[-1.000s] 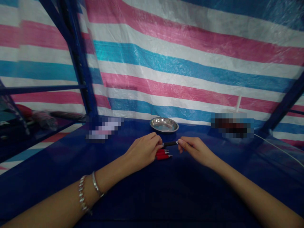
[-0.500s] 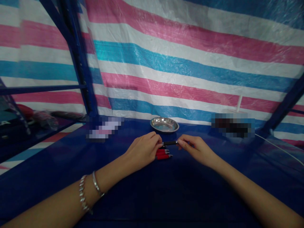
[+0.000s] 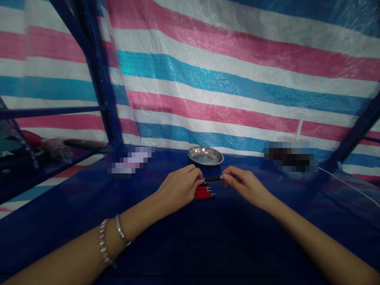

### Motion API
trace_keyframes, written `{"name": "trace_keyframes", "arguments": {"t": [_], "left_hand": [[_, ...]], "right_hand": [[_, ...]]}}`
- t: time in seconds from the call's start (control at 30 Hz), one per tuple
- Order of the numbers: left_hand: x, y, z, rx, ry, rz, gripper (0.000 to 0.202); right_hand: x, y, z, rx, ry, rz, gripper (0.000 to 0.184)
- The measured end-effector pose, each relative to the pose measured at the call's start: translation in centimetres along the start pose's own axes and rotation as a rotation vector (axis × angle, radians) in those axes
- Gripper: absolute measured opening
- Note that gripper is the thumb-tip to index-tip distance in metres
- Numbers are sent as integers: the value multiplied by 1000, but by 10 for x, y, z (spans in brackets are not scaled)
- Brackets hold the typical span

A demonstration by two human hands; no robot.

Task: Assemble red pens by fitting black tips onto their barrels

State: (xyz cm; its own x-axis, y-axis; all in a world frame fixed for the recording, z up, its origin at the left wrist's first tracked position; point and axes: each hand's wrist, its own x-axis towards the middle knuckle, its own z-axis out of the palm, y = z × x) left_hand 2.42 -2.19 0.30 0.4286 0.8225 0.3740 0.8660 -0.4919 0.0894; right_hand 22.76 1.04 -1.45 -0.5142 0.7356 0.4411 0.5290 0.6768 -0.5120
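A black pen (image 3: 213, 179) with silver ends is held level between my two hands. My left hand (image 3: 183, 184) has its fingers closed around the pen's left end and hides that part. At the other end, my right hand (image 3: 244, 185) pinches the silver tip between thumb and forefinger. Just below the black pen, several red pens (image 3: 203, 195) with silver tips lie side by side on the blue table (image 3: 219, 233). My left hand covers their left ends. Behind the hands stands a round, shallow metal bowl (image 3: 205, 156).
Blurred-out items lie at the back left (image 3: 130, 160) and back right (image 3: 291, 156). A white cable (image 3: 347, 185) runs off to the right. Blue metal posts (image 3: 97, 75) and a striped plastic sheet (image 3: 208, 91) bound the table. Plastic-wrapped things (image 3: 56, 148) sit at the far left.
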Motion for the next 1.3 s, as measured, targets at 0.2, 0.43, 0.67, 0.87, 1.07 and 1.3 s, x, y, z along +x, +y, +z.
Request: {"name": "trace_keyframes", "arguments": {"t": [0.2,0.43,0.67,0.87,1.07,1.3], "left_hand": [[0,0,-1,-2,15,14,18],[0,2,-2,-2,-1,-3,18],[0,2,-4,-5,14,-5,18],[-1,2,-3,-12,9,3,20],[0,3,-3,-12,-6,-4,19],[3,-5,-4,52,-3,-60,20]], "right_hand": [[0,0,0,14,12,-60,20],[1,-1,-1,-31,9,-34,29],[0,-1,-1,5,4,-62,17],[0,-1,-1,-55,-1,-90,20],[0,-1,-2,-71,0,-87,20],[0,0,0,-38,32,-21,21]]}}
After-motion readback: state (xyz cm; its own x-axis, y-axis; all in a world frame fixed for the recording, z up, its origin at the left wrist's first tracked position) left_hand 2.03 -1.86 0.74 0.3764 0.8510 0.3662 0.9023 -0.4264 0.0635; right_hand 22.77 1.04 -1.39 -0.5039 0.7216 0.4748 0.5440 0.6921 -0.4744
